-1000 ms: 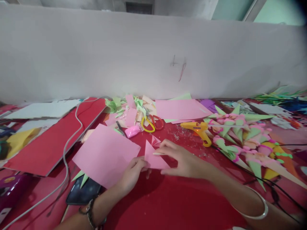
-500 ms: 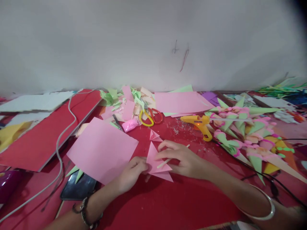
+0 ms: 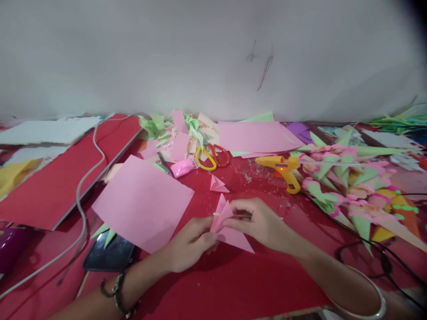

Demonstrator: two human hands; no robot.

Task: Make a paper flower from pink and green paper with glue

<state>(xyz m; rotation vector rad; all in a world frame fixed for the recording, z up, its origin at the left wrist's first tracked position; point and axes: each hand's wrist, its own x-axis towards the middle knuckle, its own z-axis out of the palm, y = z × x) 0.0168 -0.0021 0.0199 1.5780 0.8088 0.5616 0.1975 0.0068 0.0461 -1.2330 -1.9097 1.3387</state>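
Observation:
Between my hands is a folded pink paper, with pointed flaps standing up and one corner spreading to the lower right. My left hand pinches its left edge between thumb and fingers. The fingers of my right hand are closed on an upper flap. A thin pale stick pokes out at the paper's left side; the rest of it is hidden by paper and fingers. Just beyond lies a small folded pink piece. A large pink sheet rests to the left.
A yellow glue gun lies right of centre, beside paper flowers and a black cable. Farther back are scissors, paper scraps and pink sheets. A phone, a white cable and a red board are at left.
The flaps of the folded paper have been lifted and brought together. My right hand has closed on a flap, and my left hand has shifted right. The view has moved slightly.

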